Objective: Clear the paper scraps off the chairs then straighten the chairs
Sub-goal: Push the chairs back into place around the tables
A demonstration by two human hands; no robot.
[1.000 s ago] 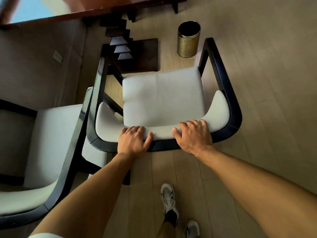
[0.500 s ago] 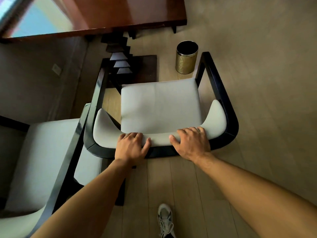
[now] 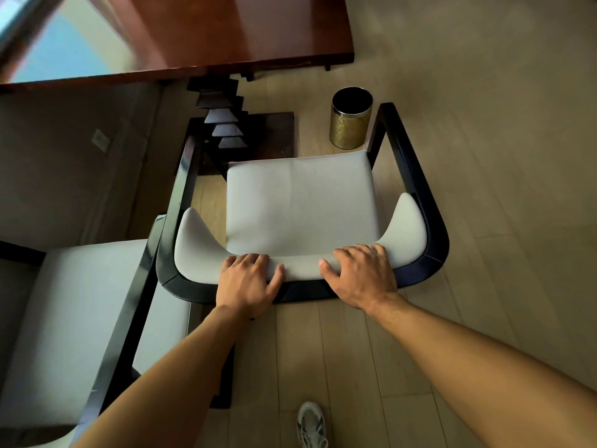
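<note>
A black-framed armchair [image 3: 300,202] with a pale grey seat stands in front of me, facing the table. My left hand [image 3: 248,282] grips the top of its curved backrest left of centre, fingers over the padding. My right hand [image 3: 361,276] grips the same backrest right of centre. No paper scraps show on its seat. A second, matching chair [image 3: 77,305] stands at the lower left, its arm close beside the first chair's left arm; my left forearm hides part of it.
A reddish wooden table [image 3: 226,33] spans the top, with a dark stepped pedestal base [image 3: 226,130] under it. A gold waste bin [image 3: 350,119] stands by the chair's right front corner. Wood floor stretches to the right. My shoe [image 3: 311,425] is at the bottom.
The chair has shifted forward towards the table and I have stepped after it; more of the tabletop shows. Both hands keep their hold on the backrest.
</note>
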